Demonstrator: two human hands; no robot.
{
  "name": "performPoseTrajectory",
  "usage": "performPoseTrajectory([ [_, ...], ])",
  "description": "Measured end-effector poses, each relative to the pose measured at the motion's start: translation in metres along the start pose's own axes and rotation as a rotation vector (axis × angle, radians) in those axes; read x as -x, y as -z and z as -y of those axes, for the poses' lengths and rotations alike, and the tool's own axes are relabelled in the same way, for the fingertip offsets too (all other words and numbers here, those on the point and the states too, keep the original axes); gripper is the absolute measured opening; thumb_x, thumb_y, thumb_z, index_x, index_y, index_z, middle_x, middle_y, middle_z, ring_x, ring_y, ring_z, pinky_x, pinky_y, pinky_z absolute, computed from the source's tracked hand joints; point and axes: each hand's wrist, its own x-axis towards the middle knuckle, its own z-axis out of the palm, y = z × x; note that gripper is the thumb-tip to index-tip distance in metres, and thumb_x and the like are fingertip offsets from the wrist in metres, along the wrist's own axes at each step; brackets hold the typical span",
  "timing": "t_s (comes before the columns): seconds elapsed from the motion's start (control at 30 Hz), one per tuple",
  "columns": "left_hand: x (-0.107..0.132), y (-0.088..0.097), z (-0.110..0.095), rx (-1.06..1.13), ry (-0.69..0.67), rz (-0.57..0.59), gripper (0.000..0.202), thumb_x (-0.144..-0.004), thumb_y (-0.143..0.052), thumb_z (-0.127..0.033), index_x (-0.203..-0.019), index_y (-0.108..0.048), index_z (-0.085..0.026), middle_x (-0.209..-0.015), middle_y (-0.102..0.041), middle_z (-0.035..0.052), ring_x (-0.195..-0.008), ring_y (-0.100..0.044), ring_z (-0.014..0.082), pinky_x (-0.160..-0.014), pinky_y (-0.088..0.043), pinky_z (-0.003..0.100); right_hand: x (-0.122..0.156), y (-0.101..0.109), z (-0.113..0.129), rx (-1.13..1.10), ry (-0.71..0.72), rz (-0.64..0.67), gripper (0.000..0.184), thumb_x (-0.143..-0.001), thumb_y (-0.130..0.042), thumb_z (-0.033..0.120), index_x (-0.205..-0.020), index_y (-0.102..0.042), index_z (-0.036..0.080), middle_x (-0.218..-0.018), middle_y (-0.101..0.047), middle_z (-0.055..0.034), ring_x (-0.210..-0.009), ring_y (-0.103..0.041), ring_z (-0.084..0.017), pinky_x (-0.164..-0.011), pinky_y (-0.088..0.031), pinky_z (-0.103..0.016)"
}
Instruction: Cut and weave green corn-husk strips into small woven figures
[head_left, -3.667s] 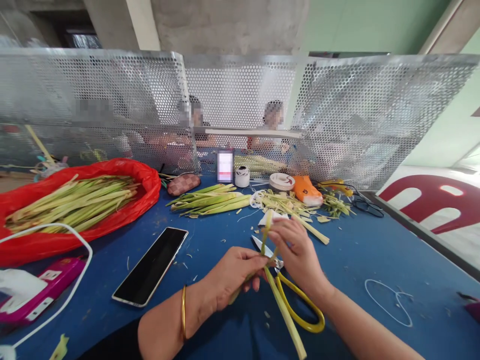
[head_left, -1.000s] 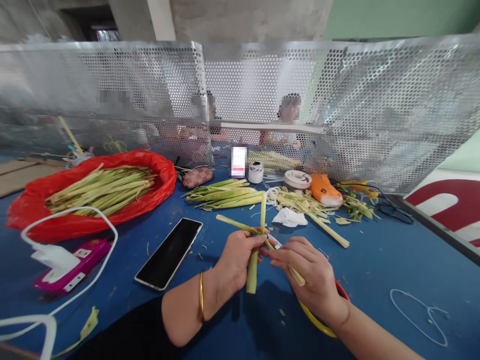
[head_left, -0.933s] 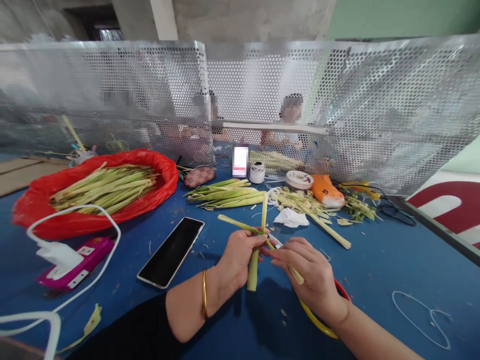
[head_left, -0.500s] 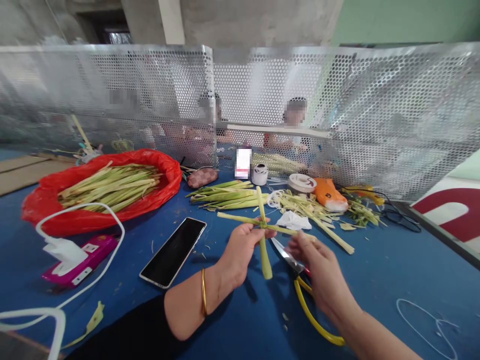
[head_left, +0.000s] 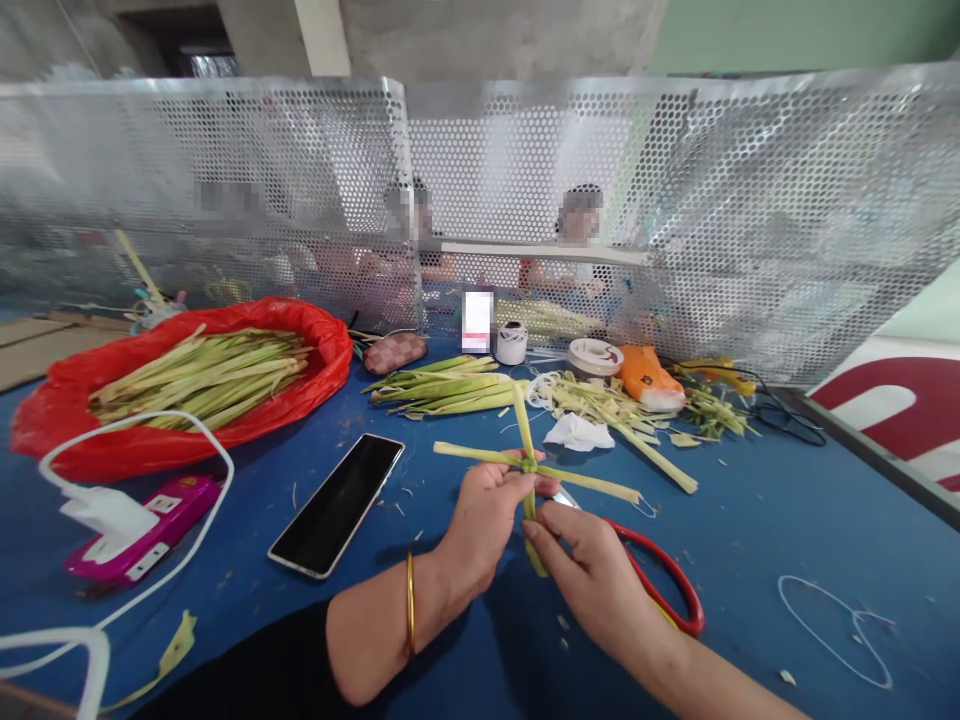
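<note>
A cross of green plant strips, knotted in the middle, is held above the blue table. My left hand pinches it at the knot, and a gold bangle circles that wrist. The fingers of my right hand are closed on the lower strip, which points toward me. Under my right hand lie scissors with red and yellow handles; the hand hides much of them. Just beyond the cross are a crumpled white tissue and a bundle of green stalks.
A red plastic bag full of stalks stands at the left. Nearby are a black phone and a purple power strip with a white cable. A tape roll and thread spool stand before the perforated metal screen.
My right hand has moved left and down, from the right strip to the lower strip. The upper strip's tip now bends over. The view has shifted slightly.
</note>
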Motion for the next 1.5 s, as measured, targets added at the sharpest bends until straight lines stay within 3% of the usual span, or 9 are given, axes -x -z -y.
performPoseTrajectory([
  [0.27, 0.002, -0.001, 0.001, -0.035, 0.038, -0.031, 0.026, -0.072, -0.063, -0.016, -0.098, -0.066, -0.01, -0.076, -0.074, 0.0102, -0.079, -0.069, 0.0207, -0.079, -0.05, 0.029, 0.004, -0.006, 0.0, 0.108, 0.094, -0.009, 0.036, -0.094, -0.042, 0.029, -0.061, -0.028, 0.023, -0.056, -0.043, 0.0033, -0.053, -0.038, -0.013, -0.05, -0.029, -0.026],
  [0.4, -0.002, 0.003, -0.004, -0.048, 0.089, 0.017, 0.025, -0.072, -0.065, -0.016, -0.096, -0.067, -0.011, -0.079, -0.074, 0.0102, -0.076, -0.069, 0.0194, -0.076, -0.051, 0.029, 0.004, 0.002, 0.002, 0.244, 0.186, -0.035, 0.034, -0.095, -0.042, 0.026, -0.061, -0.039, 0.022, -0.06, -0.053, 0.0016, -0.052, -0.046, -0.012, -0.049, -0.033, -0.025],
  [0.53, -0.004, 0.005, -0.014, -0.061, 0.085, 0.094, 0.024, -0.073, -0.064, -0.015, -0.097, -0.067, -0.011, -0.081, -0.073, 0.0085, -0.068, -0.067, 0.0157, -0.073, -0.051, 0.028, -0.003, 0.027, 0.004, 0.535, 0.438, -0.302, 0.021, -0.097, -0.042, 0.021, -0.09, -0.061, 0.02, -0.086, -0.068, -0.0065, -0.078, -0.061, -0.02, -0.074, -0.04, -0.033],
  [0.6, -0.003, 0.005, -0.018, -0.076, 0.083, 0.125, 0.025, -0.071, -0.065, -0.013, -0.095, -0.068, -0.011, -0.076, -0.071, 0.0065, -0.063, -0.064, 0.0131, -0.071, -0.05, 0.026, -0.008, 0.036, 0.002, 0.686, 0.423, -0.399, 0.018, -0.095, -0.047, 0.028, -0.103, -0.061, 0.019, -0.098, -0.069, -0.0115, -0.093, -0.061, -0.027, -0.087, -0.037, -0.041],
  [0.77, -0.005, 0.006, -0.013, -0.164, 0.077, 0.073, 0.025, -0.067, -0.071, -0.016, -0.092, -0.068, -0.011, -0.062, -0.063, 0.0002, -0.044, -0.047, 0.0058, -0.048, -0.038, 0.019, -0.014, 0.031, -0.008, 0.74, 0.344, -0.192, 0.024, -0.098, -0.042, 0.026, -0.08, -0.057, 0.02, -0.069, -0.066, -0.0027, -0.067, -0.062, -0.02, -0.093, -0.032, -0.042],
  [1.0, -0.013, 0.012, 0.004, -0.394, -0.086, 0.006, 0.016, -0.07, -0.071, -0.023, -0.082, -0.071, -0.014, -0.059, -0.063, -0.001, -0.042, -0.048, 0.0076, -0.044, -0.036, 0.02, -0.008, 0.02, -0.007, 0.653, 0.327, -0.163, 0.031, -0.097, -0.038, 0.018, -0.068, -0.048, 0.02, -0.058, -0.058, -0.0001, -0.053, -0.053, -0.015, -0.073, -0.035, -0.032],
  [1.23, -0.015, 0.014, 0.008, -0.404, -0.057, -0.009, 0.011, -0.071, -0.067, -0.021, -0.077, -0.07, -0.013, -0.055, -0.063, 0.0007, -0.042, -0.05, 0.0085, -0.041, -0.035, 0.019, -0.002, 0.018, 0.002, 0.553, 0.376, -0.15, 0.031, -0.095, -0.037, 0.015, -0.067, -0.048, 0.019, -0.058, -0.056, 0.0006, -0.053, -0.051, -0.014, -0.07, -0.034, -0.031],
  [1.37, -0.018, 0.017, 0.0, -0.317, 0.022, 0.017, 0.019, -0.069, -0.069, -0.026, -0.083, -0.07, -0.012, -0.063, -0.065, 0.0032, -0.045, -0.051, 0.0081, -0.042, -0.034, 0.018, -0.007, 0.025, -0.001, 0.358, 0.139, -0.044, 0.034, -0.096, -0.039, 0.031, -0.068, -0.054, 0.02, -0.061, -0.059, -0.0008, -0.058, -0.053, -0.016, -0.068, -0.037, -0.031],
  [1.5, -0.014, 0.015, -0.018, -0.265, 0.148, 0.131, 0.022, -0.069, -0.07, -0.03, -0.082, -0.071, -0.013, -0.069, -0.066, 0.0047, -0.046, -0.049, 0.0064, -0.041, -0.027, 0.018, -0.02, 0.036, -0.01, -0.189, -0.264, -0.081, 0.041, -0.088, -0.048, 0.054, -0.068, -0.058, 0.02, -0.061, -0.059, -0.0007, -0.06, -0.054, -0.017, -0.058, -0.04, -0.029],
])
